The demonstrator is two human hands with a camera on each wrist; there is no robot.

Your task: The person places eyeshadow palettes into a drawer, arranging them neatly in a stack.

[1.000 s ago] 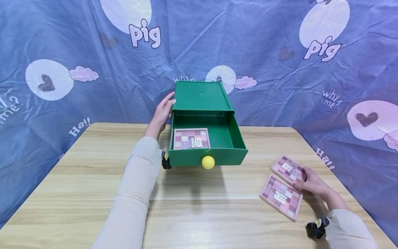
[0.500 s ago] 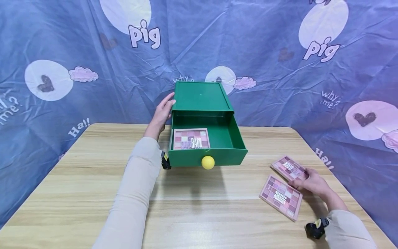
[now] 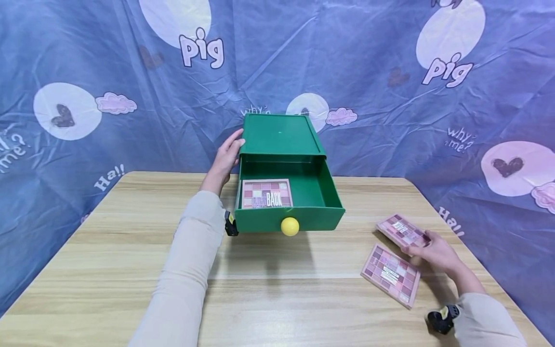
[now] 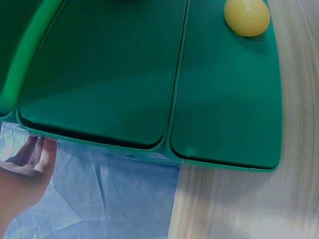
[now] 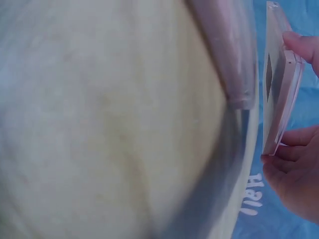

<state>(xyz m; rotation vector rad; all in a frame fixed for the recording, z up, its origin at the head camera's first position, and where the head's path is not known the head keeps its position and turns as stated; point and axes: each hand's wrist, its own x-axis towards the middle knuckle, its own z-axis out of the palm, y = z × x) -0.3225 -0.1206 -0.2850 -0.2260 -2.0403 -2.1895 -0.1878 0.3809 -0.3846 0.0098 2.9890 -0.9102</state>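
A green drawer cabinet (image 3: 279, 132) stands at the table's far middle, its top drawer (image 3: 310, 224) pulled out, with a yellow round knob (image 3: 290, 226). Inside the drawer's left side lies an eyeshadow palette (image 3: 266, 193) with a pink grid of squares. Against the cabinet's left side rests my left hand (image 3: 225, 156), fingers fairly straight; the left wrist view shows its fingertips (image 4: 47, 152) touching the wall. My right hand (image 3: 435, 253) pinches a second palette (image 3: 403, 230) by its near right edge, tilted above the table. Just in front of it lies a third palette (image 3: 391, 274).
The wooden table (image 3: 130, 270) runs up to a blue printed cloth (image 3: 368, 62) hanging behind and at both sides. Lower drawer fronts (image 4: 99, 74) show in the left wrist view. Black wrist cameras (image 3: 442, 319) sit on both wrists.
My right hand has taken hold of the second palette and raised it slightly off the table, tilting it. The left hand and the cabinet stay where they were.
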